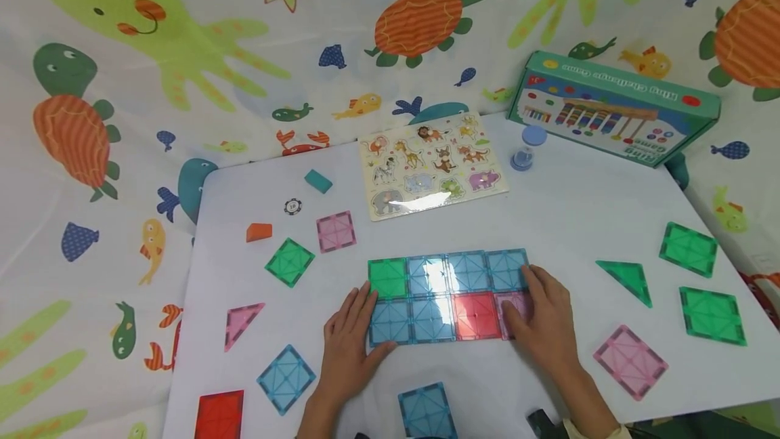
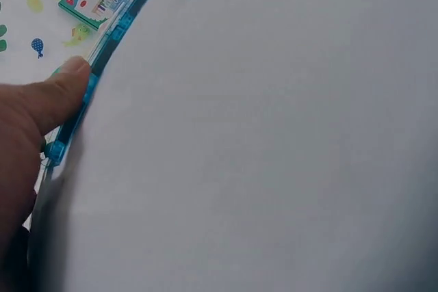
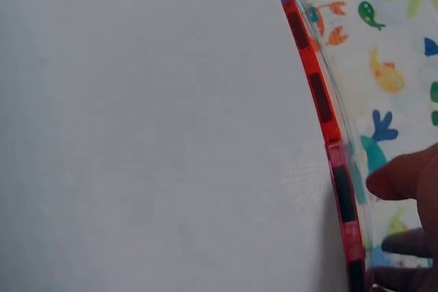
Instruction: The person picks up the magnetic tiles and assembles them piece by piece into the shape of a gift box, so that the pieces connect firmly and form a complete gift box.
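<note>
Several square magnetic tiles lie edge to edge in two rows near the middle of the table. The upper row has a green tile [image 1: 387, 278] at its left end, then blue ones. In the lower row, a red tile [image 1: 477, 316] lies beside a pink tile [image 1: 509, 309]. My left hand [image 1: 350, 341] touches the block's left end, fingers extended along it and thumb at the bottom edge of a blue tile [image 1: 391, 322]. At the other end, my right hand [image 1: 545, 317] rests with its thumb on the pink tile, partly covering it, and its fingertips at the upper right blue tile [image 1: 507, 269].
Loose tiles lie on both sides, including a green triangle [image 1: 630, 281] and a pink square [image 1: 631, 362]. A blue tile [image 1: 426, 410] sits at the front. Behind are an animal puzzle board [image 1: 396, 205], a game box [image 1: 609, 110] and a small clear container [image 1: 522, 158].
</note>
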`<state>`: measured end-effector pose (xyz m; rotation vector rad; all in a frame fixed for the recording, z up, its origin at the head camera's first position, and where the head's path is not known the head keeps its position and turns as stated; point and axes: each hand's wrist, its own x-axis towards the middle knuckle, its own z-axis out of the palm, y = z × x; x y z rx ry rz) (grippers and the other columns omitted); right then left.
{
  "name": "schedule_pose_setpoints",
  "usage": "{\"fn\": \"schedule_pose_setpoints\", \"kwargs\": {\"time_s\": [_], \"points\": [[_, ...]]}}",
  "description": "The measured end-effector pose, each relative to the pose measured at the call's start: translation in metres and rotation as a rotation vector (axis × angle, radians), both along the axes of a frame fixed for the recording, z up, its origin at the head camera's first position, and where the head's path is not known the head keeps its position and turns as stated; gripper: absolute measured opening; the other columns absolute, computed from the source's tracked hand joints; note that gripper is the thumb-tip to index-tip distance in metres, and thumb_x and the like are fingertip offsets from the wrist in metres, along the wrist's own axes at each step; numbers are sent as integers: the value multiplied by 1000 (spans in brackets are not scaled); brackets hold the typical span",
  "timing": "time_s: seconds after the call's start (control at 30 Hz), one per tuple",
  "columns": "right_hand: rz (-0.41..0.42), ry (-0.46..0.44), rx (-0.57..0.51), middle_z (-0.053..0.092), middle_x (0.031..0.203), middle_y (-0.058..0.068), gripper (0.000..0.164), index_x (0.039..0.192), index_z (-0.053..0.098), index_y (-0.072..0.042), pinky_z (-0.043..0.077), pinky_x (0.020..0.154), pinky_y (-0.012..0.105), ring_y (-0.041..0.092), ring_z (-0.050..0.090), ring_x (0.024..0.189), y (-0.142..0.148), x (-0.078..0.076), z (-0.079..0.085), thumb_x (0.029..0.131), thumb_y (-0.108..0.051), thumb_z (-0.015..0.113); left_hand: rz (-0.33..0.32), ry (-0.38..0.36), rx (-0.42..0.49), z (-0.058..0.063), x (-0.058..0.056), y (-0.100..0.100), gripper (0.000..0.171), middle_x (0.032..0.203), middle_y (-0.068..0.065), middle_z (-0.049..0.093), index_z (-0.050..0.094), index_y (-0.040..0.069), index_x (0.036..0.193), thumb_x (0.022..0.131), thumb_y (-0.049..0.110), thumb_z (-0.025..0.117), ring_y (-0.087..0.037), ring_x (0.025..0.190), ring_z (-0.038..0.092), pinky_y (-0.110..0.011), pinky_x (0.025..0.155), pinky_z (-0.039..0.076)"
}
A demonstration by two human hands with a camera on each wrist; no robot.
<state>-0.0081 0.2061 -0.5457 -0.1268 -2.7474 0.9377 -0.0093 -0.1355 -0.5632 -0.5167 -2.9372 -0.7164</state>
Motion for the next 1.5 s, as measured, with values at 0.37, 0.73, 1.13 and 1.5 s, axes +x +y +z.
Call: {"fn": "schedule_pose_setpoints", "kwargs": {"time_s": [0.37,0.73,1.13,1.5], "points": [[19,-22,133,29,152,14,79,147,34,-14,41,85,63,38,28,134,-7,0,-5,79,-25,72,-19,-24,-5,4,-2,-3,73,158,2,16,25,20,150,90,50,54,-25,144,12,-48,100,16],[69,-39,213,10,157,15,80,151,22,-14,27,100,65,38,8,143,-11,-9,-19,85,-29,65,-19,-29,-7,5,-3,-4,70,158,3,16,26,21,150,92,47,53,-25,144,12,-48,99,17],[-280,-116,-2,42,120,22,51,123,55,5,29,83,55,39,34,112,-9,5,5,84,-26,66,-23,-3,-20,0,2,3,71,157,1,18,27,22,150,90,51,53,-26,143,15,-49,98,19],[-232,-364,-463,59,94,10,42,118,50,-6,45,54,25,17,51,77,13,-12,37,92,-39,58,0,5,-21,-1,1,0,72,157,4,17,27,23,150,89,52,53,-22,144,15,-48,97,19]]}}
